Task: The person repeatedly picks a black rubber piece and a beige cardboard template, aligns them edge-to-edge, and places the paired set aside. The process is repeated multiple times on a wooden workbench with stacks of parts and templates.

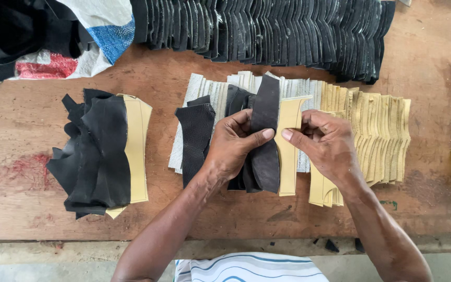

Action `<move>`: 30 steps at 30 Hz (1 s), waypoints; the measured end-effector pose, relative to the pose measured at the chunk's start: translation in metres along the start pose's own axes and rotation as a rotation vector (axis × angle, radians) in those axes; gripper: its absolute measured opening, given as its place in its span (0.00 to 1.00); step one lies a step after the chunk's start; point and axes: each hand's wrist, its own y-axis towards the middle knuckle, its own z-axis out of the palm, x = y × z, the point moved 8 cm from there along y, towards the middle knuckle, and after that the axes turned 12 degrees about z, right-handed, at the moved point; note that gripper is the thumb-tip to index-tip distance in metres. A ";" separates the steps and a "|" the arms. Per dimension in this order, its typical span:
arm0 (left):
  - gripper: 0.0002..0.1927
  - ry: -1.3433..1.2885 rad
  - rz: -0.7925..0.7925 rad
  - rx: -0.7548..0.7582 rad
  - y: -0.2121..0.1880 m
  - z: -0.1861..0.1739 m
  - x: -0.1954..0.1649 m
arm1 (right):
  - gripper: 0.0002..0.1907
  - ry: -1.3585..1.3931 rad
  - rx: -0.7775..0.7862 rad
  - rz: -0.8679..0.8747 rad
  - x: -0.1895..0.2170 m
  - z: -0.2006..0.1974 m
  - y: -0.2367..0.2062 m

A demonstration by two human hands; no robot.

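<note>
Left hand (pixel 233 143) clamps one black leather piece (pixel 265 141), right hand (pixel 325 141) pinches one tan piece (pixel 288 156) just beside it, over fanned stacks (pixel 377 130).

Both hands (pixel 283 141) on black leather piece (pixel 265 156)

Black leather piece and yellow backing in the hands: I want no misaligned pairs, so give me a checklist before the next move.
1. Left hand grips the curved black leather piece: ok.
2. Right hand pinches the pale yellow backing piece: ok.
3. Edges of the two pieces flush: cannot tell, fingers cover the join.
4. Fanned row of yellow backings within reach of the right hand: ok.
5. Finished black-and-yellow stack apart from the hands, on the wooden table: ok.
</note>
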 end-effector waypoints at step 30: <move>0.16 0.043 0.031 0.014 -0.001 0.002 -0.008 | 0.10 -0.046 0.049 0.078 -0.002 0.006 0.009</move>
